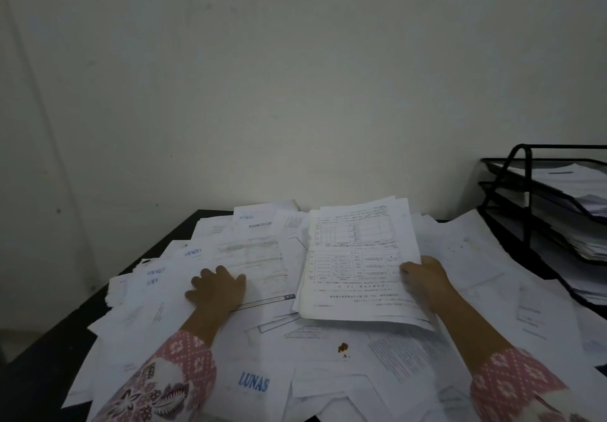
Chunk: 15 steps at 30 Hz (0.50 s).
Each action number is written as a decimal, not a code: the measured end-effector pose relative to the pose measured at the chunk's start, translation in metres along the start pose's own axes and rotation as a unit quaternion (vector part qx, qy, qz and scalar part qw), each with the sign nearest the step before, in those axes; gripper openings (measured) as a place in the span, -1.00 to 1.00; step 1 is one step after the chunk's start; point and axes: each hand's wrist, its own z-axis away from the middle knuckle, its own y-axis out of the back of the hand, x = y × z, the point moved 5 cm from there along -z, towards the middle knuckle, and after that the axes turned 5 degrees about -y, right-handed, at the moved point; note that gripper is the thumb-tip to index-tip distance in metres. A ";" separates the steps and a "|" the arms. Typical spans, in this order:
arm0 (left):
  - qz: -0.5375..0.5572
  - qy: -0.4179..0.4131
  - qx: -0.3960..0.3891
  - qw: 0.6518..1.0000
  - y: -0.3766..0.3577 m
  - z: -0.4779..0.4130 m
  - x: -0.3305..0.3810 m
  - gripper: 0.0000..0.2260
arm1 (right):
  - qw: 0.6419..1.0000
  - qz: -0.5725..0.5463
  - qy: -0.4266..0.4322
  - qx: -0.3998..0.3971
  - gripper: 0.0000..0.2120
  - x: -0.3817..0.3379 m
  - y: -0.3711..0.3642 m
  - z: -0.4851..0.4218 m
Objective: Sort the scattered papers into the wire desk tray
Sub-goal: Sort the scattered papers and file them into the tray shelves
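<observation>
Right hand (423, 278): grip closed on a small stack of printed sheets (358, 260), thumb on top at the stack's right edge, fingers hidden underneath. The stack carries tables of print and sits tilted, its far edge raised toward the wall, its near edge resting on the loose papers below.

Left hand (218, 287): grip not closed on anything. Fingers spread and slightly bent, palm down, pressing flat on the scattered papers (262, 257) to the left of the held stack. Whether the fingertips pinch a sheet edge cannot be told.

Surface (39, 365): dark, almost fully covered by overlapping white sheets lying at many angles. One sheet near the front edge bears a blue stamp reading LUNAS (253, 381); similar blue stamps show on sheets at the left. A small reddish-brown spot (342, 347) marks a sheet near the centre front.

Wire desk tray (538, 204): black, tiered, at the far right of the surface against the wall, well apart from both hands. Its visible tiers hold papers already.

Room: plain pale wall (295, 76) directly behind the surface, dim light.

Pose: both forearms reach forward from the bottom edge, in pink patterned sleeves (177, 375). Left wrist straight, hand flat; right forearm angled inward.
</observation>
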 end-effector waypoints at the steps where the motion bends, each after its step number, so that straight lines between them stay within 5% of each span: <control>1: -0.003 -0.025 0.012 1.000 0.002 0.001 0.003 -0.52 | 1.000 -0.002 0.006 -0.005 -0.85 -0.003 -0.005 0.002; 5: 0.047 -0.064 0.061 0.995 0.008 0.003 0.004 -0.60 | 0.999 0.027 0.023 -0.011 -0.94 -0.012 -0.023 0.010; 9: 0.007 -0.013 0.018 1.000 0.005 0.004 0.000 -0.50 | 0.996 0.081 0.047 -0.014 -0.77 -0.018 -0.041 0.013; 15: 0.107 -0.118 0.034 0.987 0.004 -0.001 0.014 -0.58 | 0.982 0.163 0.089 -0.033 -0.73 -0.028 -0.075 0.021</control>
